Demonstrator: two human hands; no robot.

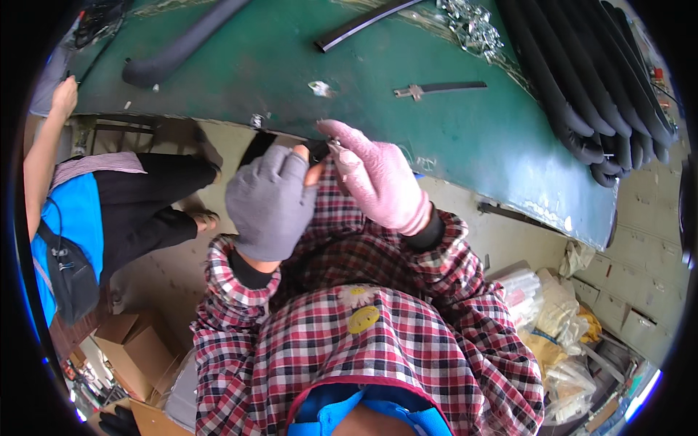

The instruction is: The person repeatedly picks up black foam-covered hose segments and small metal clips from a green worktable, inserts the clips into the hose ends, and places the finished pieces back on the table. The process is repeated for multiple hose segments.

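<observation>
My left hand [270, 203], in a grey glove with bare fingertips, is closed at the table's near edge. A black strip-like piece [256, 147] shows just past its knuckles, and dark material also shows by its thumb. The hand covers most of this piece. Close beside it, my right hand [382, 178], in a pink glove, pinches a small metal piece [334, 144] between thumb and fingers. That piece is mostly hidden. Farther in on the green table [240, 91] lies a narrow dark strip with a metal crosspiece [451, 88].
Several black padded tubes [582, 80] are piled at the right, beside a heap of small metal clips [471, 27]. A single black tube [178, 45] and a dark bar [363, 25] lie farther back. Another person [80, 211] stands left. Cardboard boxes [134, 349] and plastic bags [556, 312] flank me.
</observation>
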